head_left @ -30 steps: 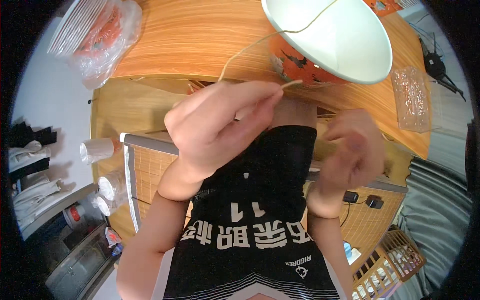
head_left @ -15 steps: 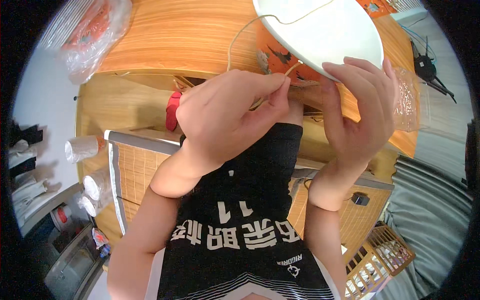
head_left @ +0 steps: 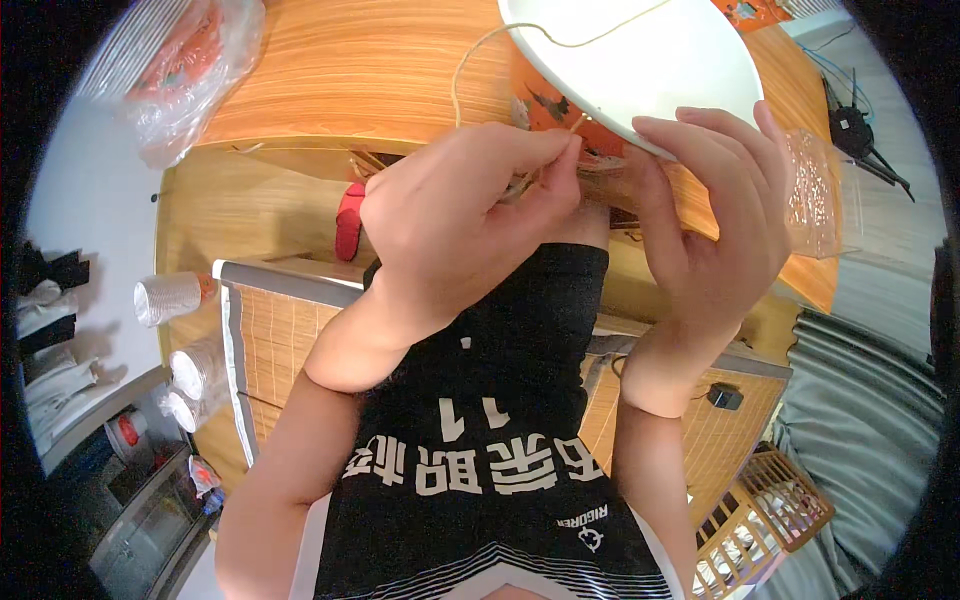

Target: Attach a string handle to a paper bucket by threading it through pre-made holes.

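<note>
A bucket with a white inside and an orange patterned outer wall [head_left: 545, 95] lies tilted at the table's near edge, its mouth turned toward me. My left hand [head_left: 470, 215] is closed, thumb and forefinger pinching a thin beige cord [head_left: 457, 85] close to a small hole below the bucket's rim. The cord's short tip sticks out past the fingertips beside the wall. From there the cord loops up and over the rim into the bucket. My right hand [head_left: 720, 200] grips the rim's near right side, fingers inside and thumb outside.
On the wooden table [head_left: 370, 70] lie a clear plastic bag with orange items [head_left: 190, 80] and a clear plastic box [head_left: 815, 195]. A black router [head_left: 850, 132] is at the right. Wrapped stacks of tubs [head_left: 172, 300], a red shoe-like thing [head_left: 348, 222] and a wooden crate [head_left: 780, 500] are lower down.
The bucket has shifted slightly left and up, my right hand moving with it. The cord's tip, pinched in my left hand, has moved slightly left and shows less beyond the fingers.
</note>
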A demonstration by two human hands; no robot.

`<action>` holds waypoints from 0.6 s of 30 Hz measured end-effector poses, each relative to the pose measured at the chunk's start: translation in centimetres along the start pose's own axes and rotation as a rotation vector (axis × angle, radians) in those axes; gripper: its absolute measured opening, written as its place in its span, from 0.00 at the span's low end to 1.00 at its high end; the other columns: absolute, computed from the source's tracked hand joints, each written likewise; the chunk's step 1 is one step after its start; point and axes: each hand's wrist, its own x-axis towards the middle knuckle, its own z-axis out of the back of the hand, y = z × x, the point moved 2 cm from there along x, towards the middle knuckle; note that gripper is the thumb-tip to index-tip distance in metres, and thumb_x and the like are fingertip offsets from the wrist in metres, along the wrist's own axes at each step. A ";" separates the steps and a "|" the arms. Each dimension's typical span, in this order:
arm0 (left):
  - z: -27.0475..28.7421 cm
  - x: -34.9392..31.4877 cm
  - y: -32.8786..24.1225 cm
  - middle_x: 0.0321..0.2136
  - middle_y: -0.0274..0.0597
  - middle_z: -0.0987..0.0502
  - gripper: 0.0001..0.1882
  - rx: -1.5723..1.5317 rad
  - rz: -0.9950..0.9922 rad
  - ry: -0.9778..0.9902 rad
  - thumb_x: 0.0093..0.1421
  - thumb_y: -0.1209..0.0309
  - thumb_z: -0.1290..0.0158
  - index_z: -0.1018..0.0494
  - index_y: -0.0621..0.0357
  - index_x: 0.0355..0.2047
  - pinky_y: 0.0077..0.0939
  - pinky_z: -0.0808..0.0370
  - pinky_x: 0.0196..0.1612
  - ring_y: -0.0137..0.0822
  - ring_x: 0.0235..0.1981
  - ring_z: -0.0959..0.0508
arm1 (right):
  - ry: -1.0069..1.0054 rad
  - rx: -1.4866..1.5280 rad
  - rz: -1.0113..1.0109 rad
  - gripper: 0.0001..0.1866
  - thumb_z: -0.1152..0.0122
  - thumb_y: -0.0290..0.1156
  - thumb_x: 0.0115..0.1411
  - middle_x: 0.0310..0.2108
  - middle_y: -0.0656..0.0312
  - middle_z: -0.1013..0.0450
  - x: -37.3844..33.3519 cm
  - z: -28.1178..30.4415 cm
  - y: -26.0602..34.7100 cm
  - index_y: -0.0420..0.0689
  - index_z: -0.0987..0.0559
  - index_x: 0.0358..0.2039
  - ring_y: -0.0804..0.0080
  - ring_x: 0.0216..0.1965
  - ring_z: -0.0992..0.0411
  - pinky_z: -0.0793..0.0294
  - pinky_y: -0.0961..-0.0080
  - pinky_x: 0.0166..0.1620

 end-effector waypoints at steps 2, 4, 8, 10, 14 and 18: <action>-0.4 0.1 0.3 0.20 0.36 0.22 0.06 -0.033 -0.006 -0.007 0.49 0.77 0.33 0.19 0.57 0.27 0.21 0.28 0.21 0.31 0.16 0.25 | 0.048 -0.028 -0.028 0.06 0.35 0.31 0.59 0.32 0.65 0.20 0.7 0.8 0.1 0.47 0.16 0.36 0.68 0.40 0.22 0.39 0.54 0.65; -0.7 0.1 0.4 0.20 0.36 0.22 0.05 -0.055 -0.012 -0.014 0.49 0.77 0.33 0.19 0.57 0.27 0.22 0.28 0.21 0.32 0.17 0.24 | 0.093 -0.045 -0.055 0.08 0.39 0.34 0.63 0.32 0.64 0.19 2.0 1.6 0.6 0.47 0.16 0.38 0.68 0.40 0.22 0.43 0.54 0.67; -0.6 0.2 0.1 0.21 0.37 0.22 0.06 0.007 -0.008 -0.001 0.50 0.76 0.33 0.19 0.57 0.28 0.23 0.27 0.22 0.33 0.18 0.23 | 0.452 0.122 -0.254 0.12 0.44 0.38 0.67 0.34 0.63 0.19 5.2 2.1 1.2 0.47 0.18 0.42 0.69 0.41 0.22 0.44 0.59 0.67; -0.5 0.0 0.2 0.21 0.37 0.21 0.06 0.025 -0.002 -0.005 0.50 0.75 0.33 0.19 0.56 0.29 0.24 0.27 0.22 0.33 0.18 0.22 | 0.576 0.257 -0.330 0.12 0.43 0.37 0.66 0.34 0.62 0.19 6.1 1.4 0.6 0.46 0.18 0.43 0.69 0.41 0.22 0.39 0.62 0.65; -0.9 -0.2 0.8 0.20 0.37 0.23 0.07 0.001 0.015 -0.017 0.50 0.73 0.32 0.19 0.54 0.29 0.25 0.28 0.21 0.35 0.18 0.23 | 0.679 0.363 -0.232 0.10 0.39 0.30 0.63 0.33 0.62 0.19 6.6 0.4 -0.2 0.44 0.19 0.44 0.75 0.41 0.22 0.28 0.77 0.49; -0.8 -0.4 0.8 0.17 0.36 0.26 0.10 0.061 -0.044 -0.016 0.47 0.71 0.31 0.20 0.51 0.30 0.25 0.29 0.20 0.35 0.18 0.23 | 0.589 0.423 -0.251 0.10 0.38 0.26 0.62 0.31 0.64 0.19 6.6 0.8 0.4 0.41 0.18 0.44 0.79 0.41 0.23 0.27 0.81 0.45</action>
